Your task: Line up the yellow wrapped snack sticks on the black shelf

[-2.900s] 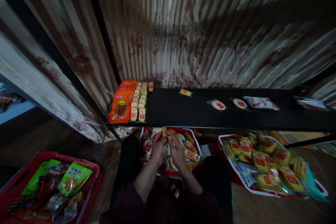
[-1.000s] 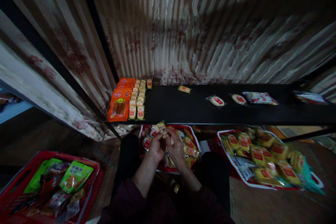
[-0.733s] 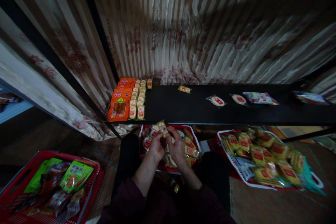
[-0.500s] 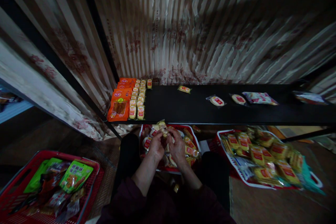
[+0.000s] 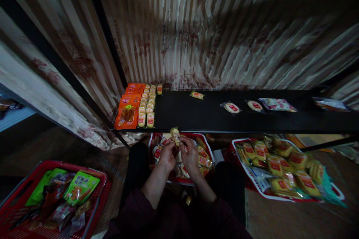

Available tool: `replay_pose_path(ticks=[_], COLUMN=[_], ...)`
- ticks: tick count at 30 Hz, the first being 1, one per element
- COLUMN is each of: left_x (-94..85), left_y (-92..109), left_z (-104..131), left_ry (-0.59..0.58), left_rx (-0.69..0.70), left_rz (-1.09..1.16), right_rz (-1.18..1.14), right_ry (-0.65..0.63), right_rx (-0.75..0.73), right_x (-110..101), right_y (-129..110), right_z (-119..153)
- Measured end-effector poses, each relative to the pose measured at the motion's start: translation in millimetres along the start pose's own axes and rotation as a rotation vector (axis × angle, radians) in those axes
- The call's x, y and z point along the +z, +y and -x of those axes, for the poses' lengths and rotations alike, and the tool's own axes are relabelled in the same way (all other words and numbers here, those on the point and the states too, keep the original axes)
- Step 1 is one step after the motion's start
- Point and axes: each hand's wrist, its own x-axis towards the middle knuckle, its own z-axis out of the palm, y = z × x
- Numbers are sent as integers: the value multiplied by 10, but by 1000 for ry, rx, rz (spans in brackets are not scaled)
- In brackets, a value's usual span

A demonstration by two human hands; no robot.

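Between my left hand [image 5: 167, 155] and my right hand [image 5: 189, 155] is a small wrapped snack pack [image 5: 175, 135], pale yellow in clear film. Fingers of both hands are closed on its lower part, and its upper end sticks up towards the shelf edge. Under my hands stands a red basket [image 5: 211, 148] with a white rim, full of wrapped round and oval snacks. On the black shelf [image 5: 179, 112], at its left end, similar yellow packs [image 5: 150, 120] stand in rows beside orange snack bags [image 5: 127, 114].
Further along the shelf lie a yellow pack [image 5: 197, 95], two round white packs [image 5: 232, 108] and a pale bag [image 5: 277, 105]. A basket of yellow packs [image 5: 300, 160] is at right. At left, a red basket [image 5: 102, 175] holds green bags [image 5: 81, 188]. A striped curtain [image 5: 179, 30] hangs behind.
The wrapped pack has turned more upright between my fingers, and more of its side shows. My hands have barely moved; the shelf and baskets look the same.
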Motion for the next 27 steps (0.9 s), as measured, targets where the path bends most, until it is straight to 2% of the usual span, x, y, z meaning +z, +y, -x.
replay_pose_path(ticks=[4,9,14,22,27], left_x=[-14,9,15,17,33], left_y=[-20,-19,-27,-39,-39], left_z=[10,52,43,51,69], left_ry=[-38,41,97,119,119], left_rx=[51,81,131,215,242], left_rz=[-32,-61,-128,-184,-257], right_rz=[0,-29,-61,-194,-279], right_ry=[10,-12,-71,-109,-108], right_rx=[4,35,129,304,330], right_x=[13,29,29,28,38], right_y=[18,69,86,-7,-59], right_z=[-7,-1,30,39,19])
